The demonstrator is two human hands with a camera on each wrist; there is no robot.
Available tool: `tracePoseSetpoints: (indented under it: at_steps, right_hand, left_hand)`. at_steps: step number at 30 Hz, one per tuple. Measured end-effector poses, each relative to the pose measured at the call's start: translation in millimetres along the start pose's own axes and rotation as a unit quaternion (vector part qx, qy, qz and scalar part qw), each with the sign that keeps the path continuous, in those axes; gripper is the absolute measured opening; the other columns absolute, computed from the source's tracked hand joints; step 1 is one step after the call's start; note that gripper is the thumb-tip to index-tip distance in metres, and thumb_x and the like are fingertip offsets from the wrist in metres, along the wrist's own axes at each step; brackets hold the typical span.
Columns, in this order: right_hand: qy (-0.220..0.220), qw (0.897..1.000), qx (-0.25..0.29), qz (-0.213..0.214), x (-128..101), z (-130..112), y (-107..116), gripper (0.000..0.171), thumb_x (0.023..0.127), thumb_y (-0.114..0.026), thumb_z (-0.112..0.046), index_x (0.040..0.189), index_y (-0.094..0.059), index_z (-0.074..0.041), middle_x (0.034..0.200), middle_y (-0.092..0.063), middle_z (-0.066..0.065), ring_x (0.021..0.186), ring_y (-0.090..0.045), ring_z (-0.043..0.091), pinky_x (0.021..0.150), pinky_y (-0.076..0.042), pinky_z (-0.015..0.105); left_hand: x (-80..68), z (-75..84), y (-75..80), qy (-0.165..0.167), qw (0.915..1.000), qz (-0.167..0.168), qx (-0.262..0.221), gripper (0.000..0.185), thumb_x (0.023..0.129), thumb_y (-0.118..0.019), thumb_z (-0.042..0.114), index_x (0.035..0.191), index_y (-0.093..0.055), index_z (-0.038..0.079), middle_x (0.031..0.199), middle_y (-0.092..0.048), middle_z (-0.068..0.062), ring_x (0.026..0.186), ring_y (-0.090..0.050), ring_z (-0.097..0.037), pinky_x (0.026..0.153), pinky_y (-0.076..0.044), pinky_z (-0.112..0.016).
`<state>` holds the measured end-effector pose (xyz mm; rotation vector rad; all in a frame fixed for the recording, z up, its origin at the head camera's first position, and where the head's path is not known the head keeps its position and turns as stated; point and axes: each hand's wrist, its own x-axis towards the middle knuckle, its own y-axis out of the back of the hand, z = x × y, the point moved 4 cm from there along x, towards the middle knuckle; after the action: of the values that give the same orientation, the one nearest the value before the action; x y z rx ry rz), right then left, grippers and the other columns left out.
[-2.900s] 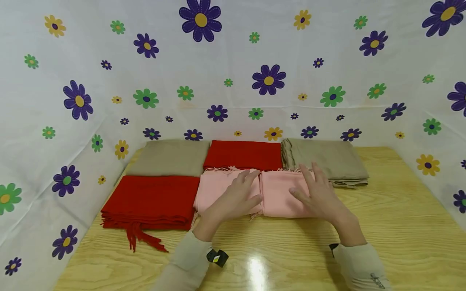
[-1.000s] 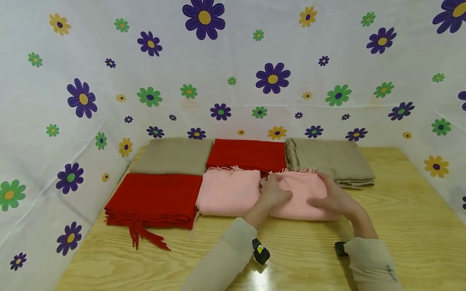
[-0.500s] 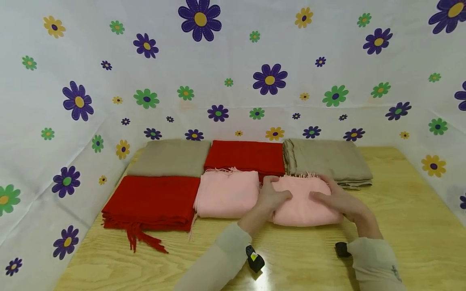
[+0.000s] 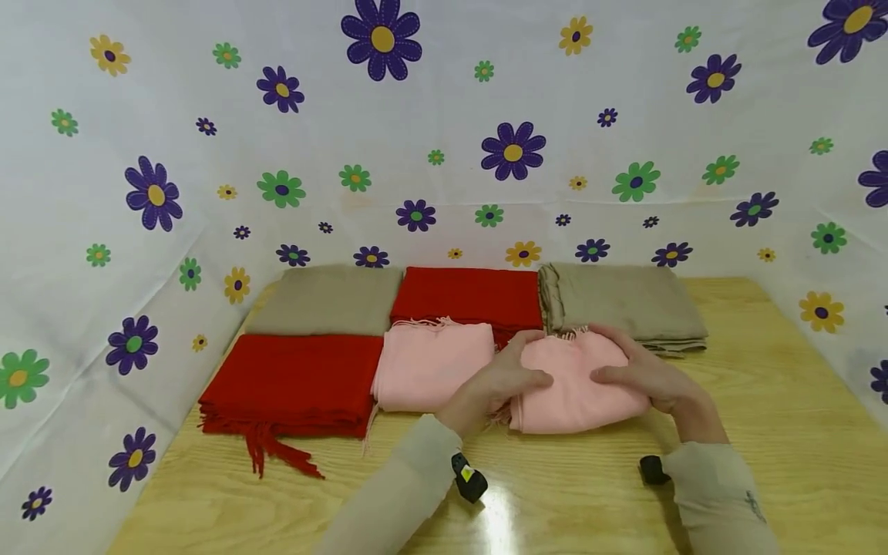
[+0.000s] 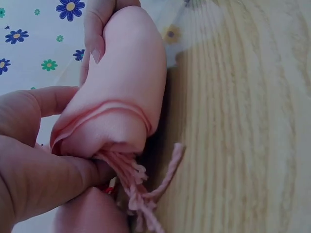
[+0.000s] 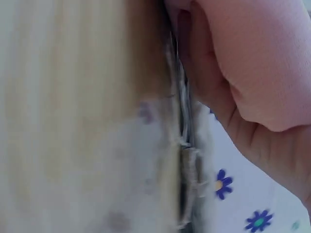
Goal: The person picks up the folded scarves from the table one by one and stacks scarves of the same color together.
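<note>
The left hand (image 4: 508,373) and right hand (image 4: 650,378) grip the two ends of a folded, fringed pink cloth (image 4: 576,389), fingers partly curled round it, slightly nearer the right edge of the wooden surface (image 4: 770,416). Toward the left edge lie another pink cloth (image 4: 433,368) and a red cloth (image 4: 298,378); two beige cloths (image 4: 333,301) flank a second red cloth (image 4: 468,294) along the far edge.

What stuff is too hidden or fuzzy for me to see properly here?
Left wrist view: some fingertips of the left hand, hidden by the held pink scarf.
Head view: the underside of that scarf, hidden by its own top.
Head view: the right sleeve, cut off by the bottom edge; its mark, too small to read.
Right wrist view: the table, blurred.
</note>
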<state>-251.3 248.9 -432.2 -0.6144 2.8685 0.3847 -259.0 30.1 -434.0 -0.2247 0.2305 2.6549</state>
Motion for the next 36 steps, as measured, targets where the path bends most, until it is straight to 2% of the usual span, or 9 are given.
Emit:
tracePoseSetpoints:
  at_steps: [5, 9, 12, 15, 18, 20, 24, 27, 36]
  right_hand:
    - [0.019, 1.000, -0.024, 0.006, -3.3, -11.2, -0.1, 0.083, 0.090, -0.072, -0.018, 0.157, -0.023, -0.021, 0.151, -0.025, 0.025, 0.114, -0.051, 0.034, 0.082, -0.054, 0.035]
    - [0.029, 0.999, -0.012, 0.010, -16.0, -17.4, 3.5, 0.073, 0.094, -0.068, -0.018, 0.154, -0.026, -0.018, 0.148, -0.029, 0.025, 0.114, -0.052, 0.029, 0.084, -0.054, 0.034]
    - [0.039, 0.999, 0.001, 0.008, -24.9, -20.1, 5.9, 0.060, 0.097, -0.064, -0.017, 0.147, -0.031, -0.016, 0.142, -0.033, 0.024, 0.101, -0.059, 0.022, 0.079, -0.055, 0.034]
    - [0.051, 0.999, 0.005, -0.004, -31.8, -20.2, 6.8, 0.041, 0.100, -0.060, -0.015, 0.135, -0.039, -0.016, 0.126, -0.045, 0.020, 0.081, -0.063, 0.018, 0.070, -0.056, 0.033]
    - [0.061, 0.998, 0.012, -0.022, -36.6, -19.1, 5.2, 0.025, 0.101, -0.057, -0.012, 0.122, -0.045, -0.015, 0.107, -0.053, 0.013, 0.068, -0.063, 0.017, 0.063, -0.055, 0.034]
    - [0.062, 0.998, 0.010, -0.022, -40.0, -18.9, 4.9, 0.023, 0.101, -0.058, -0.012, 0.120, -0.047, -0.015, 0.103, -0.055, 0.010, 0.067, -0.064, 0.017, 0.063, -0.056, 0.034]
    - [0.063, 0.998, -0.011, 0.000, -50.3, -19.8, 8.6, 0.029, 0.099, -0.060, -0.013, 0.125, -0.046, -0.011, 0.112, -0.052, 0.013, 0.073, -0.065, 0.019, 0.066, -0.056, 0.036]
    - [0.052, 0.998, -0.021, 0.010, -60.8, -17.2, 14.4, 0.032, 0.099, -0.060, -0.014, 0.127, -0.045, -0.011, 0.113, -0.052, 0.014, 0.074, -0.065, 0.020, 0.066, -0.056, 0.036]
    - [0.025, 0.999, -0.034, -0.005, -80.5, 8.2, 25.9, 0.035, 0.099, -0.061, -0.014, 0.127, -0.043, -0.006, 0.114, -0.054, 0.016, 0.082, -0.064, 0.019, 0.071, -0.056, 0.035]
  left_hand:
    - [-5.9, 3.8, 5.2, -0.029, 0.9987, -0.036, 0.020, 0.068, 0.090, -0.066, 0.006, 0.149, -0.036, 0.022, 0.146, -0.038, -0.011, 0.125, -0.045, -0.027, 0.101, -0.045, -0.043]
    - [-9.0, 10.2, 2.8, -0.063, 0.9957, -0.064, 0.023, 0.056, 0.096, -0.057, 0.006, 0.146, -0.037, 0.022, 0.145, -0.036, -0.010, 0.121, -0.045, -0.025, 0.101, -0.043, -0.039]
    - [-11.4, 14.5, 0.5, -0.079, 0.9932, -0.078, 0.033, 0.044, 0.099, -0.054, 0.007, 0.141, -0.044, 0.018, 0.141, -0.040, -0.010, 0.102, -0.054, -0.018, 0.089, -0.047, -0.030]
    - [-17.6, 16.8, -2.1, -0.071, 0.9926, -0.084, 0.052, 0.039, 0.100, -0.055, 0.013, 0.139, -0.049, 0.016, 0.139, -0.046, -0.009, 0.064, -0.052, -0.014, 0.055, -0.046, -0.025]
    - [-25.1, 18.1, -5.0, -0.062, 0.9924, -0.072, 0.079, 0.043, 0.097, -0.061, 0.018, 0.140, -0.052, 0.014, 0.137, -0.051, -0.009, 0.056, -0.048, -0.013, 0.050, -0.043, -0.025]
    - [-28.5, 18.9, -7.0, -0.060, 0.9925, -0.060, 0.088, 0.048, 0.094, -0.066, 0.018, 0.140, -0.051, 0.014, 0.136, -0.052, -0.008, 0.064, -0.049, -0.012, 0.056, -0.045, -0.025]
    - [-32.3, 24.2, -16.0, -0.078, 0.9888, -0.059, 0.113, 0.054, 0.091, -0.070, 0.019, 0.141, -0.050, 0.015, 0.139, -0.051, -0.004, 0.097, -0.054, -0.014, 0.085, -0.048, -0.030]
    - [-33.9, 28.1, -26.5, -0.087, 0.9863, -0.070, 0.121, 0.057, 0.091, -0.071, 0.020, 0.142, -0.048, 0.016, 0.142, -0.050, -0.002, 0.118, -0.049, -0.015, 0.105, -0.040, -0.035]
    - [-24.1, 16.7, -62.7, -0.076, 0.9821, -0.080, 0.153, 0.059, 0.087, -0.072, 0.012, 0.141, -0.047, 0.010, 0.138, -0.053, -0.007, 0.120, -0.050, -0.013, 0.105, -0.039, -0.032]
